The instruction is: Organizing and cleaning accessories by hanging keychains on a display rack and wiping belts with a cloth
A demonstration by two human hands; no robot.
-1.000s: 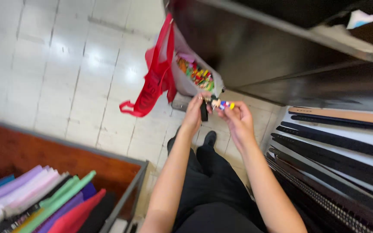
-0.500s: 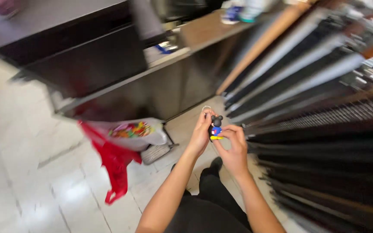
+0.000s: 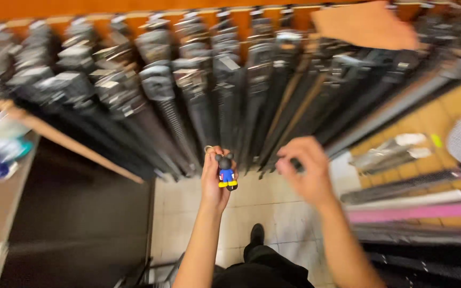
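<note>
Head view: the left hand [image 3: 214, 184] is raised in front of the body, its grip closed around a small cartoon-figure keychain [image 3: 226, 172]. The figure has round black ears, a blue and red body and yellow feet, and a metal ring [image 3: 209, 150] shows just above the fingertips. The figure stands roughly upright against the palm, held between thumb and fingers.

The right hand [image 3: 306, 170] is level with the left and near it, not touching. Its fingers curl loosely and reach toward the lower ends of the hanging belts [image 3: 214, 101]. Motion blur hides whether its grip holds anything, so I cannot tell.

The belts, mostly black with silver buckles, hang in 1 dense row across the top of the frame. More belts, 1 of them a pink belt [image 3: 401, 213], lie flat at the right. Below the hands are the tiled floor [image 3: 273, 202] and a black shoe [image 3: 256, 233].
</note>
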